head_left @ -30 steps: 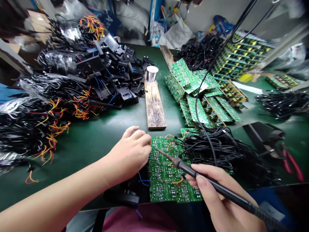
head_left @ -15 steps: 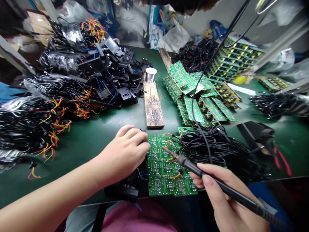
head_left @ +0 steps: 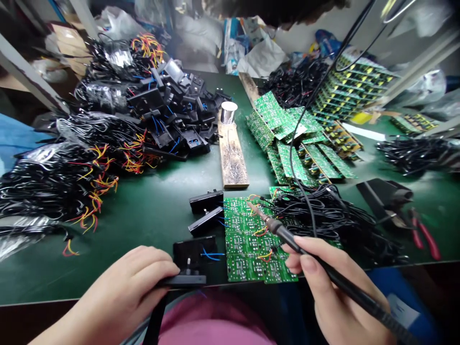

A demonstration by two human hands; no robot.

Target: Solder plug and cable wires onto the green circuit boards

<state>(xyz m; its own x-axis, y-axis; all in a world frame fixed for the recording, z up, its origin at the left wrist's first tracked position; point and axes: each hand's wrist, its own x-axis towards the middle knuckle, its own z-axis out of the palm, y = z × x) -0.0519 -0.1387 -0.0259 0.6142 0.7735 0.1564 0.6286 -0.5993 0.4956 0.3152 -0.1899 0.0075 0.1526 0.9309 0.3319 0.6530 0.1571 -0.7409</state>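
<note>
Head view shows us a job that we judge to be partway along: red and yellow leads already lie over several of the green boards laid edge to edge before us, while a loose pile of boards beyond them and a heap of black housings at far left look untouched. Three more housings sit along the left edge of the near boards, their blue wires reaching toward it; as we see it, that batch is left to do

Our right hand has its fingers clamped on the soldering iron, which is above the right part of the near boards, beside the bundled black cables. Its long axis runs slantwise, from the lower right corner up and leftward, with the tip pointing away from us

Our left hand is at the left end of a flat black housing by the near edge of the surface, its long axis nearly crosswise; the thumb side is poorly seen, so we cannot tell whether those fingers grip or merely rest
</note>
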